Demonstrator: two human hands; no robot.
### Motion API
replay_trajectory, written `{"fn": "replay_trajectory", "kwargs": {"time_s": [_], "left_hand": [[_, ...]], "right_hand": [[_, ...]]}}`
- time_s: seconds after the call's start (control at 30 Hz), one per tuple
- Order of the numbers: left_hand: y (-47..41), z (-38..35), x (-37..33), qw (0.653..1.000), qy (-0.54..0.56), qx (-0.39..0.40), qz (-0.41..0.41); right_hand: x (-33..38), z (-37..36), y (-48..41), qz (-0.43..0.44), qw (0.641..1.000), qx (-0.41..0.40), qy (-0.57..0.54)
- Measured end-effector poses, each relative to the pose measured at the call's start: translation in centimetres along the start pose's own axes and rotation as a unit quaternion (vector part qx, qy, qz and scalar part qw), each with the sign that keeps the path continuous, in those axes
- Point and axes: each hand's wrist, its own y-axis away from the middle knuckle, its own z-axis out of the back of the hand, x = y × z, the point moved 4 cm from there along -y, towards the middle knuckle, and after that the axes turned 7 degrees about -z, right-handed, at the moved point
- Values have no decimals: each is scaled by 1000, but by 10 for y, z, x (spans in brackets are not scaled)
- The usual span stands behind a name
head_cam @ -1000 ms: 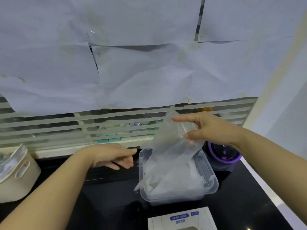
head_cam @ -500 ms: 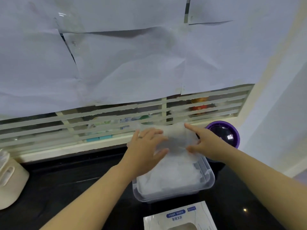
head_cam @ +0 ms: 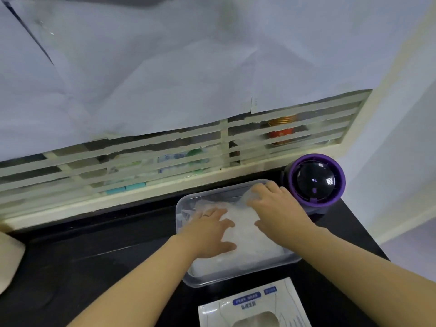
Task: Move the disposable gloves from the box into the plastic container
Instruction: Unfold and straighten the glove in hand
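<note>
The left hand is wearing a thin, light-coloured ring on one finger. The right hand is showing bare, and both forearms are showing bare too.

Both hands, left hand and right hand, press flat on the gloves inside the clear container; the box lies just in front.

The gloves — thin, translucent, crumpled — filled the clear rectangular container; the white, blue-labelled box lay flat just in front of it, its opening facing up.
</note>
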Motion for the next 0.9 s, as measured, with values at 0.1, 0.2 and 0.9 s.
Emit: {"fn": "replay_trajectory", "kwargs": {"time_s": [0.1,0.2,0.9], "left_hand": [[-4,-2,2,1000,30,2,-3],[-8,4,2,996,77,-38,-1],[-35,-33,19,992,87,90,31]], "right_hand": [[12,-18,-8,60,990,125,-33],[19,-39,-13,68,974,209,-55],[32,-93,-22,-51,925,374,-44]]}}
